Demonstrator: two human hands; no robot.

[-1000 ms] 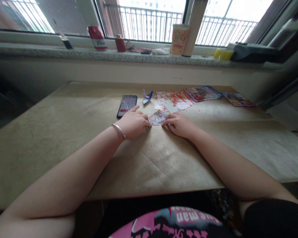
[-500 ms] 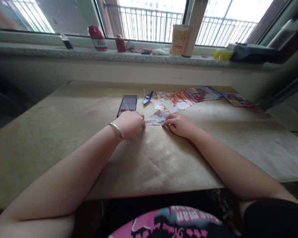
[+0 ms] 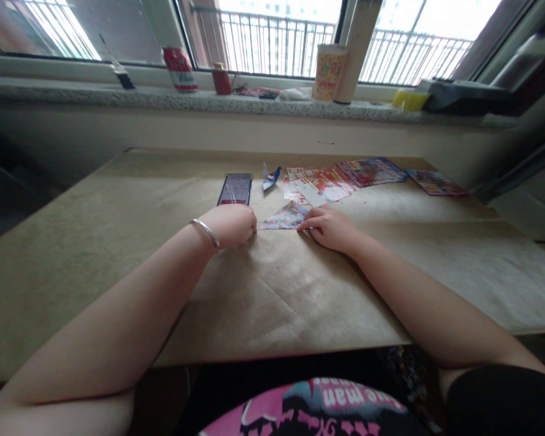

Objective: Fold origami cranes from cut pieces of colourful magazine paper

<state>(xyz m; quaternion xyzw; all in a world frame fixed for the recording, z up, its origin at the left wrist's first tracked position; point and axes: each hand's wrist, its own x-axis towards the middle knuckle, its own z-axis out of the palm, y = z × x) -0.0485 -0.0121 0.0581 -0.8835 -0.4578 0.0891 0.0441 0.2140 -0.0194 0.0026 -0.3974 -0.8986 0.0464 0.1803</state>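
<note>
A piece of colourful printed paper (image 3: 285,217), folded into a triangle, lies flat with its long edge towards me. My left hand (image 3: 236,225), a silver bangle on its wrist, is curled closed with its fingertips at the paper's left corner; the underside of its grip is hidden. On the right part of the same paper, my right hand (image 3: 330,229) presses with thumb and fingers together near the long edge. A phone (image 3: 235,189) lies just beyond my left hand, partly covered by it. Behind the triangle stands a small blue folded paper shape (image 3: 271,178).
Red and white printed sheets (image 3: 320,183) overlap beyond my right hand. Farther right lie a stack of colourful printed sheets (image 3: 371,172) and another printed sheet (image 3: 436,181). A can (image 3: 180,69), a paper cup (image 3: 329,72) and a yellow object (image 3: 409,100) stand on the windowsill.
My left hand has slid a little to the left along the paper's long edge, uncovering more of its left corner. My right hand stays in place.
</note>
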